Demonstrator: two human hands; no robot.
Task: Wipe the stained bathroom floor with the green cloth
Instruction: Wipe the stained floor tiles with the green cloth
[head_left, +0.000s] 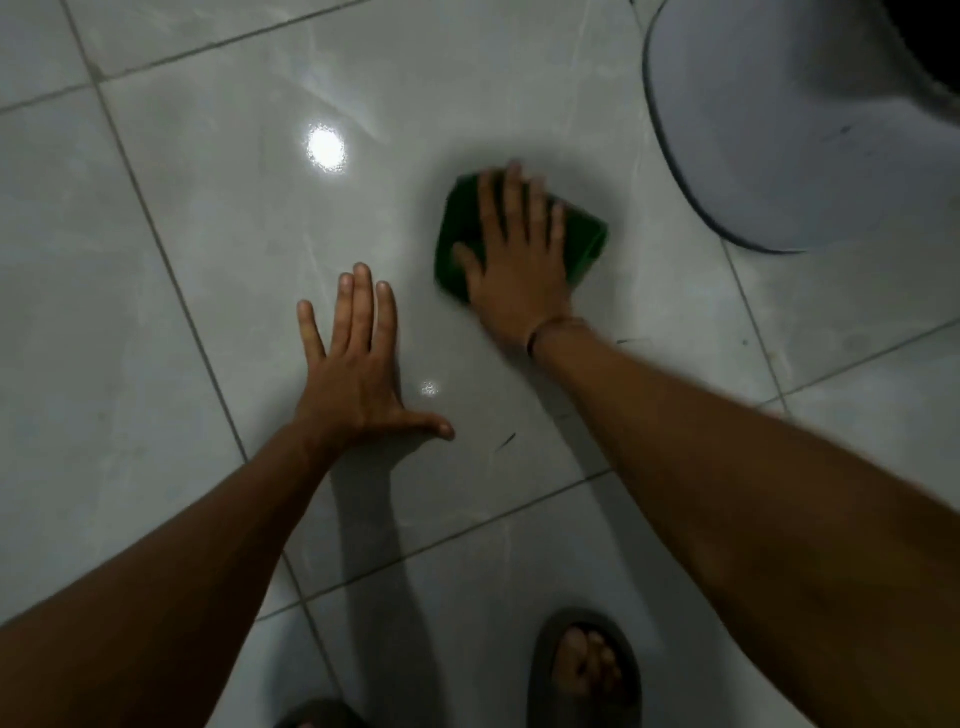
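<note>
Green cloth (584, 236), folded into a thick pad, lies flat on the floor (218, 249) under the right hand (519, 270). That hand presses down on it with palm flat and fingers stretched forward and slightly spread, not pinching or gripping; the thumb lies across the cloth's near-left part. Cloth edges show to the left, ahead and to the right of the hand. A thin band (535, 338) circles the right wrist.

The left hand (358, 374) rests flat on bare tile, nearer the person and left of the cloth, apart from it. Its four fingers point forward, close together apart from the little finger, and the thumb sticks out to the right. It holds nothing.

Pale grey glossy tiles with dark grout lines make up the floor. A round bright reflection (325, 148) sits on the tile to the left of the cloth, and a smaller glint (429, 387) shows just right of the left hand. A short dark mark (506, 441) lies on the tile between the two forearms, and fainter specks show near the right wrist.

At the upper right stands the curved white base of a toilet (779, 130), near the cloth but not touching it. At the bottom edge a foot in a dark slipper (584, 670) stands on the tile, with part of a second slipper (317, 714) to its left.
</note>
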